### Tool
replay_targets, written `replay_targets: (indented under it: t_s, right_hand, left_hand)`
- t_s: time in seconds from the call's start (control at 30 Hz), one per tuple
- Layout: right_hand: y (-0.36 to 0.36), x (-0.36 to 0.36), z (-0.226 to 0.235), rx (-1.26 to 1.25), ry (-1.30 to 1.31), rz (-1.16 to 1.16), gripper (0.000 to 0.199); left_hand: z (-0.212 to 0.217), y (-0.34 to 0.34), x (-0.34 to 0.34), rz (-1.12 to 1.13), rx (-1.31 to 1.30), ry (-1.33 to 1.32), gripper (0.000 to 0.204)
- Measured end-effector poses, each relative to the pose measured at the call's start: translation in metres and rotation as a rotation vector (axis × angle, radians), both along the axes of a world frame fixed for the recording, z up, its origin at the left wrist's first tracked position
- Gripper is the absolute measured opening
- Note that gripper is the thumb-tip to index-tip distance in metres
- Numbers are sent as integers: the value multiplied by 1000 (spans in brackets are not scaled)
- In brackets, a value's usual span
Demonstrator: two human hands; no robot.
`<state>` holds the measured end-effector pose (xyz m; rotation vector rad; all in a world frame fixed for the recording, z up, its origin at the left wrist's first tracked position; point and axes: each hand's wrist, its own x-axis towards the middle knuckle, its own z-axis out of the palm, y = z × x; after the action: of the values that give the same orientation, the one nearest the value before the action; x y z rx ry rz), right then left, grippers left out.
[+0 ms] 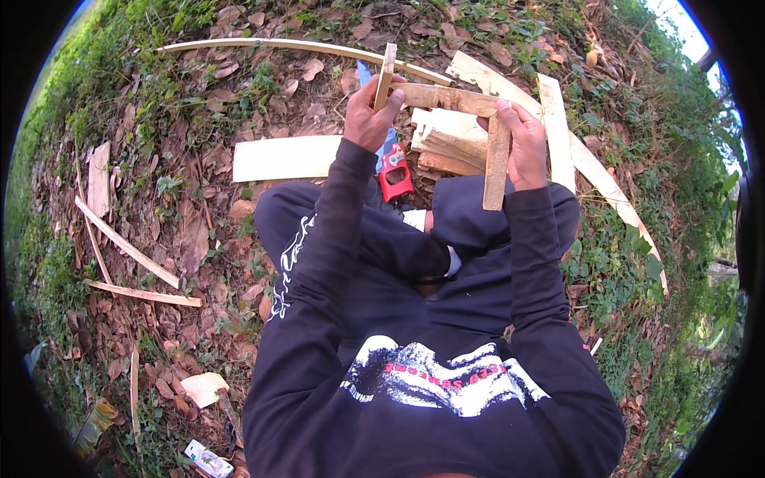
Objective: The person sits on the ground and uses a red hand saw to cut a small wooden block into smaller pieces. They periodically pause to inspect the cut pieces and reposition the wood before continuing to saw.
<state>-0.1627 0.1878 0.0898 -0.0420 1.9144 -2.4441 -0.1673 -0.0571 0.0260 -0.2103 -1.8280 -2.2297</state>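
Wood strips (446, 97), corners in pinching grip of left hand (366, 121) and right hand (527, 150), leafy ground (194, 231) wide leftward.

From afar I count: left hand (368, 118), one; right hand (526, 147), one; held wood pieces (442, 97), three; red-handled saw (395, 166), one; wood stack (453, 139), one.

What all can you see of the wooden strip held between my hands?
The wooden strip is narrow, flat-faced and pale brown with darker patches. It spans from the left hand to the right hand, dipping slightly rightward, just above the stacked boards in the picture. Gripped near both ends, it appears to meet another wooden piece on the left and a third wooden piece on the right. Any fastening there cannot be told.
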Motion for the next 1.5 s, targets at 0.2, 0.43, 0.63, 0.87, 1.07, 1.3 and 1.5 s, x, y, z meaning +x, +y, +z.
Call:
replay_targets:
  t_s: [0.2,0.43,0.63,0.87,1.07,1.3,1.5]
  right_hand:
    - [-3,1,2,-87,15,-5,23]
    - [1,-1,1,-55,7,10,23]
    - [2,-1,-4,-18,2,24,28]
    - [1,1,-2,-17,-11,25,25]
    - [-2,0,0,-32,-22,2,25]
    - [-3,2,-1,-77,-28,-20,24]
    - [-3,3,1,-66,-35,-6,25]
  left_hand:
    - [0,-1,0,12,-6,9,17]
    - [0,-1,0,18,-14,3,16]
    - [0,0,1,10,-2,-2,16]
    - [-1,0,0,6,14,5,17]
    - [-4,0,-2,21,12,7,17]
    - [-2,-1,-1,19,12,8,16]
    - [-1,0,0,20,8,7,16]
